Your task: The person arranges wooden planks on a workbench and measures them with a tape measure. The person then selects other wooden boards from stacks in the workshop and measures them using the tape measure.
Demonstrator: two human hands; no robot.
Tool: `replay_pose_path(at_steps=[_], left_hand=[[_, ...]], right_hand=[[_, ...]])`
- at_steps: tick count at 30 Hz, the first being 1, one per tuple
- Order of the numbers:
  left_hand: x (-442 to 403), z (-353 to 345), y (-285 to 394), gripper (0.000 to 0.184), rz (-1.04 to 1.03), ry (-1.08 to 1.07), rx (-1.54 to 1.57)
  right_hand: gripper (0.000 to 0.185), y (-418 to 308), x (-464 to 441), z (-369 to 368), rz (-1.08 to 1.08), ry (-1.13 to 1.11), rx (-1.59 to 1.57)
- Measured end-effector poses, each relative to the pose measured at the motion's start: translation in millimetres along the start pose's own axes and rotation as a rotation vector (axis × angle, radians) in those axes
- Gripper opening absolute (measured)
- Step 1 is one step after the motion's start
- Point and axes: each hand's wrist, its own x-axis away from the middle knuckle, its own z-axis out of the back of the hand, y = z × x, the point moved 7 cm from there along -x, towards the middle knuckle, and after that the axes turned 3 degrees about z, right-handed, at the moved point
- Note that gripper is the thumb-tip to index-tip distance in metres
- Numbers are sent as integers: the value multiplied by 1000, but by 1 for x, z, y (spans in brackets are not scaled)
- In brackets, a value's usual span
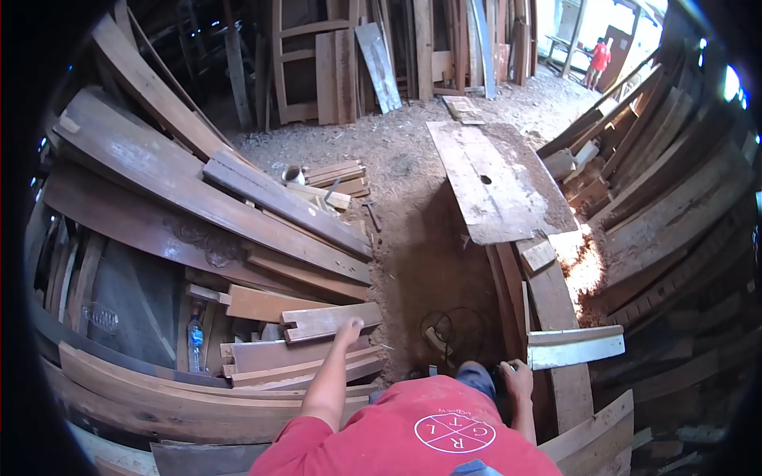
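My left hand (351,327) is closed on the right end of a short wooden board (317,321) with a notched left end. That board lies on top of a stack of cut wooden pieces (298,358) at my left. Near my right thigh, my right hand (517,377) is curled round something small and dark, too hidden to name. Just beyond it, a piece of wood with a white face (575,349) lies across a long plank (552,297).
Ahead to the right stands a worktable (496,186) with a dark hole in its top. Long planks (214,206) fan out at my left, near a water bottle (195,343). A hammer (371,216) lies on the ground. Far off is a person in red (599,57).
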Motion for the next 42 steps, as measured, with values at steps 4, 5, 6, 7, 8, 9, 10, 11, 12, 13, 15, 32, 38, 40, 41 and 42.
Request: replay_pose_path(at_steps=[4,5,6,7,8,9,10,11,12,13,15,32,38,40,41,42], left_hand=[[-42,34,62,36,-30,54,380],[-42,33,69,38,-78,59,419],[-34,29,77,40,-59,-13,495],[-46,7,58,38,-129,0,495],[-37,-8,52,32,86,-196,576],[-28,-20,47,29,153,-293,620],[-24,-39,27,31,255,-477,646],[-9,-36,27,37,304,-494,530],[0,-38,24,42,405,-571,537],[1,-36,20,45,455,-601,512],[-17,-26,17,48,517,-609,511],[-308,124,-66,36,737,304,380],[-283,46,-34,23,948,-273,482],[-287,30,-20,24,990,-410,458],[-296,24,-11,24,999,-455,451],[-314,21,-2,25,1006,-489,445]], right_hand=[[46,-85,-54,-7,107,-106,-87],[46,-99,-65,-11,156,-143,-126],[46,-109,-76,-13,161,-134,-124],[46,-122,-89,-16,181,-149,-167],[46,-135,-104,-20,201,-164,-209],[47,-144,-117,-27,184,-194,-237],[47,-151,-132,-39,188,-224,-290],[47,-157,-146,-53,145,-240,-380],[46,-163,-161,-68,101,-261,-469],[42,-169,-178,-84,51,-283,-493],[40,-190,-205,-113,-72,-393,-672],[41,-471,-550,-202,3,-699,-699],[40,-530,-626,-218,-62,-699,-687],[40,-558,-646,-226,-97,-719,-711],[41,-574,-656,-234,-104,-787,-786],[42,-592,-669,-241,-109,-855,-860]])
